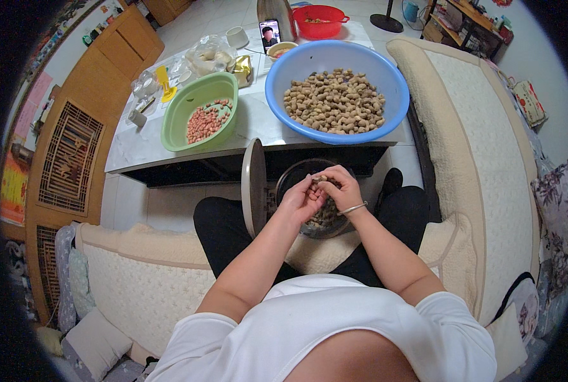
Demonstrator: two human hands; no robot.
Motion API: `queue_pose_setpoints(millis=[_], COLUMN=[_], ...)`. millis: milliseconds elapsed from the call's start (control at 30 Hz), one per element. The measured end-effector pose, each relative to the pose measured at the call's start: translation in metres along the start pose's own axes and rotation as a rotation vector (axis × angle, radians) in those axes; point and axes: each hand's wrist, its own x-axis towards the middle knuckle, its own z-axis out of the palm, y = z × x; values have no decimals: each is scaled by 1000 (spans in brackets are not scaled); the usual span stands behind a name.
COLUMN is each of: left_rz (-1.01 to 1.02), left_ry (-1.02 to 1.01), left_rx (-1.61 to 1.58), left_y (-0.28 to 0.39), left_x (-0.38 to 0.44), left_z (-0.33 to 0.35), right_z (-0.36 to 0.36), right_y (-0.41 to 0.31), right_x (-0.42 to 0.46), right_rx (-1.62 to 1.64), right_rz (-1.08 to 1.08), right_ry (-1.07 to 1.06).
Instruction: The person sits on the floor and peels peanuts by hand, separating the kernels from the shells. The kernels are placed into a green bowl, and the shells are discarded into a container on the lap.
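My left hand [299, 203] is cupped over a dark round bin [284, 177], with several reddish peanut kernels [314, 193] in its palm. Against it, my right hand [345, 188], with a bangle at its wrist, pinches a peanut shell [320, 179] between the fingers. Discarded peanut shells [323, 216] show inside the bin below both hands. Its lid [254, 191] stands upright on the left. On the table, a blue basin [276, 102] holds a heap of unshelled peanuts [334, 102]. Shelled red kernels [205, 125] lie in a green basin [174, 114].
The marble-patterned table [136, 148] also bears a propped phone [270, 37], a metal flask [276, 14], a red colander [319, 23], a plastic bag [210, 55], a white cup [236, 37] and a yellow stand [167, 86]. A padded sofa [479, 119] runs along the right.
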Motion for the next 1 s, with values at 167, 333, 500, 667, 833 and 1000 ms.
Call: queue_pose_setpoints(millis=[167, 333, 500, 667, 833, 1000], left_rz=[10, 8, 26, 27, -45, -109], left_ry=[-20, 220, 182, 135, 140, 31], left_rx=[242, 402, 346, 337, 354, 271], left_y=[-1, 0, 8, 10, 1, 9], left_x=[-7, -7, -16, -9, -3, -10], left_z=[6, -12, -11, -12, -13, -15], right_z=[-2, -14, -26, -63, -114, -83], right_y=[19, 33, -21, -91, -68, -14], right_x=[-2, -4, 2, 64, 165, 222], right_rx=[30, -399, -680, -478, -976, -1465], right_rz=[214, 300, 269, 223, 138, 37], right_ry=[153, 54, -265, -146, -96, -444])
